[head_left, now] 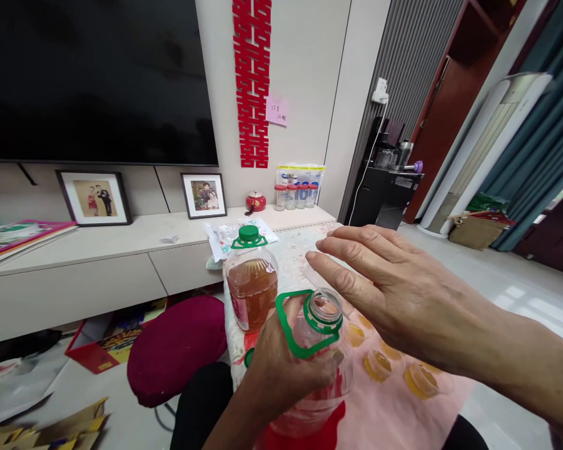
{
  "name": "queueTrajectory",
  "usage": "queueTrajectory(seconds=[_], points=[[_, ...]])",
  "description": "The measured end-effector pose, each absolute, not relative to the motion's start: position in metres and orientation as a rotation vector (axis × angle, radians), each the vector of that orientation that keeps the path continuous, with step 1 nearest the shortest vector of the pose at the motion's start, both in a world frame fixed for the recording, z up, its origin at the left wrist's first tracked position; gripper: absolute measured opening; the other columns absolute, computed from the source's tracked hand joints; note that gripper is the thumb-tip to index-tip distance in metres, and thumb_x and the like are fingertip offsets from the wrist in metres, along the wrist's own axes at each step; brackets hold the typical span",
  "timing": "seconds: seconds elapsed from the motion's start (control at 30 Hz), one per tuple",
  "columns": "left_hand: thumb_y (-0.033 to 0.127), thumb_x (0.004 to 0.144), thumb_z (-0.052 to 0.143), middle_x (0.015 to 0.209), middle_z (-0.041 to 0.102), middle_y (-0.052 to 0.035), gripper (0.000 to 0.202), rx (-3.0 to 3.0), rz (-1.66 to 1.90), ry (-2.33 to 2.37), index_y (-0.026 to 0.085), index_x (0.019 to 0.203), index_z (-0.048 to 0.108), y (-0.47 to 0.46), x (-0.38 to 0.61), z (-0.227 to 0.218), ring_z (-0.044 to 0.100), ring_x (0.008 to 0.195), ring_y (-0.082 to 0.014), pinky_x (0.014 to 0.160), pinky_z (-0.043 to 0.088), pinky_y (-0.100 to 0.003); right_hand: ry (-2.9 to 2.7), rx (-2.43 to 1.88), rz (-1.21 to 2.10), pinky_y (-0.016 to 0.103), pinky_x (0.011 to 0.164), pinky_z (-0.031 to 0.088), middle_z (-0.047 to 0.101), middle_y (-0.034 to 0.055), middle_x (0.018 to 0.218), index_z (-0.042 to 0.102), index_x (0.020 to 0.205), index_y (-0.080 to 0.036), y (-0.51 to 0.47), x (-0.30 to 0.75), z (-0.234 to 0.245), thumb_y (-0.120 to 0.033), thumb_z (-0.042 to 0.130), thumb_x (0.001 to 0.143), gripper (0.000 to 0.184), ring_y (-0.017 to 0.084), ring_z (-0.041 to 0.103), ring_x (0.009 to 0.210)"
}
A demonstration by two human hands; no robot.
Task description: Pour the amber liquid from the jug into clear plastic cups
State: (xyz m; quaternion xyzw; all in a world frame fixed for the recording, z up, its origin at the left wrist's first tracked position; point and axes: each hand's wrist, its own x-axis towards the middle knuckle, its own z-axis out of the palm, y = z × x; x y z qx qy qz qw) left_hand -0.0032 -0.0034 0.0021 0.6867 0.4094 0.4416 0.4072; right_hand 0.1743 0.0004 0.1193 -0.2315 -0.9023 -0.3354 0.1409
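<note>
My left hand (288,362) is wrapped round the neck of a clear plastic jug (309,406) with a green carry ring (288,325). The jug's mouth is uncapped, and its lower part is partly hidden by my hand and forearm. Above and to the right of the mouth, my right hand (380,275) is held out flat, fingers stretched, nothing in it. Behind stands a second jug (253,287) with a green cap, holding amber liquid. Several small clear cups (378,365) of amber-yellow contents sit on the pink table cover (385,419), partly under my right hand.
A dark red round stool (178,350) is left of the table. Along the wall, a white cabinet (122,244) carries framed photos (204,195), a red pot (256,202) and several red-lidded jars (291,197). A red box (94,350) lies on the floor.
</note>
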Motion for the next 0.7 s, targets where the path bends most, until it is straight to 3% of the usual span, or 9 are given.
queueTrajectory(seconds=[0.13, 0.3, 0.4, 0.5, 0.6, 0.7], points=[[0.021, 0.069, 0.068, 0.096, 0.071, -0.0018, 0.024, 1.717, 1.089, 1.033, 0.021, 0.091, 0.057, -0.001, -0.003, 0.002, 0.066, 0.088, -0.0227, 0.081, 0.057, -0.037, -2.621, -0.665, -0.915, 0.054, 0.093, 0.057, 0.072, 0.0203, 0.124, 0.061, 0.13, -0.007, 0.002, 0.175, 0.119, -0.005, 0.033, 0.104, 0.039, 0.035, 0.064, 0.119], [0.025, 0.068, 0.065, 0.088, 0.068, -0.0004, 0.023, 1.704, 1.15, 1.001, 0.021, 0.089, 0.059, 0.0, -0.003, 0.002, 0.061, 0.078, -0.0187, 0.074, 0.055, -0.034, -2.639, -0.696, -0.669, 0.051, 0.098, 0.057, 0.07, 0.0171, 0.128, 0.057, 0.136, -0.011, 0.007, 0.183, 0.12, 0.005, 0.039, 0.09, 0.052, 0.031, 0.062, 0.124], [0.023, 0.068, 0.065, 0.083, 0.064, 0.001, 0.02, 1.69, 1.119, 0.987, 0.021, 0.087, 0.059, 0.0, -0.003, 0.001, 0.058, 0.073, -0.0159, 0.07, 0.052, -0.03, -2.618, -0.699, -0.345, 0.046, 0.097, 0.059, 0.07, 0.016, 0.129, 0.054, 0.14, -0.014, 0.013, 0.19, 0.118, -0.003, 0.048, 0.09, 0.051, 0.028, 0.066, 0.123], [0.025, 0.071, 0.067, 0.087, 0.065, -0.0012, 0.017, 1.672, 1.101, 0.969, 0.02, 0.083, 0.056, 0.0, -0.004, -0.001, 0.059, 0.075, -0.0166, 0.067, 0.051, -0.029, -2.478, -0.77, 0.089, 0.042, 0.101, 0.058, 0.072, 0.009, 0.129, 0.057, 0.139, -0.021, 0.025, 0.198, 0.108, -0.015, 0.068, 0.089, 0.053, 0.025, 0.068, 0.121], [0.027, 0.075, 0.067, 0.082, 0.064, -0.0013, 0.016, 1.737, 1.11, 0.961, 0.021, 0.077, 0.052, 0.0, -0.007, -0.01, 0.057, 0.073, -0.0163, 0.065, 0.049, -0.028, -2.143, -0.877, 0.538, 0.043, 0.103, 0.055, 0.073, 0.0053, 0.124, 0.052, 0.147, -0.025, 0.043, 0.205, 0.088, -0.022, 0.078, 0.083, 0.069, 0.023, 0.069, 0.118], [0.029, 0.075, 0.068, 0.084, 0.065, -0.0016, 0.015, 1.87, 1.157, 1.038, 0.023, 0.083, 0.057, 0.0, -0.014, -0.026, 0.062, 0.079, -0.0195, 0.074, 0.053, -0.033, -1.762, -0.95, 0.888, 0.043, 0.096, 0.057, 0.072, 0.008, 0.124, 0.047, 0.152, -0.022, 0.064, 0.207, 0.059, -0.025, 0.081, 0.073, 0.086, 0.024, 0.068, 0.117]])
